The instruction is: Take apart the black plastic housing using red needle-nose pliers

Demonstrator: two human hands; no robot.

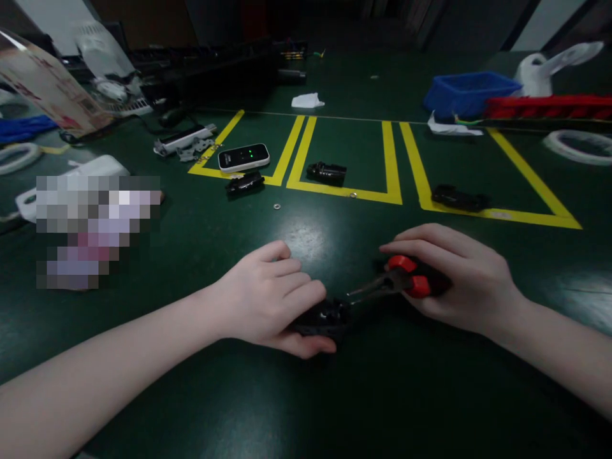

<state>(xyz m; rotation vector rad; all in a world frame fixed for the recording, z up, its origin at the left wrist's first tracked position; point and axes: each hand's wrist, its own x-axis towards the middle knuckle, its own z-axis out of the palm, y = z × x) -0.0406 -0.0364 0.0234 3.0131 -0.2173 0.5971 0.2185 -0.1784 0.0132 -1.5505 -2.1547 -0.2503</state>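
Note:
My left hand (pixel 275 299) is closed round a black plastic part (pixel 325 317), held low over the green table (pixel 201 389). In my right hand (pixel 459 274) is a pair of red-handled pliers (pixel 401 278), its fingers wrapped round the grips. The jaws point left, their tips right beside the end of the black part; whether they touch it I cannot tell. Farther back lie similar black parts: one by the left yellow frame (pixel 245 183), one inside the middle frame (pixel 326 172) and one at the right frame (pixel 459 197).
A white device with green lights (pixel 243 157) lies in the left frame. Small metal rings (pixel 276 206) sit on the table. Behind are a blue bin (pixel 471 92), a red rack (pixel 549 107) and a tape roll (pixel 581 146). Grey metal pieces (pixel 195 150) lie back left.

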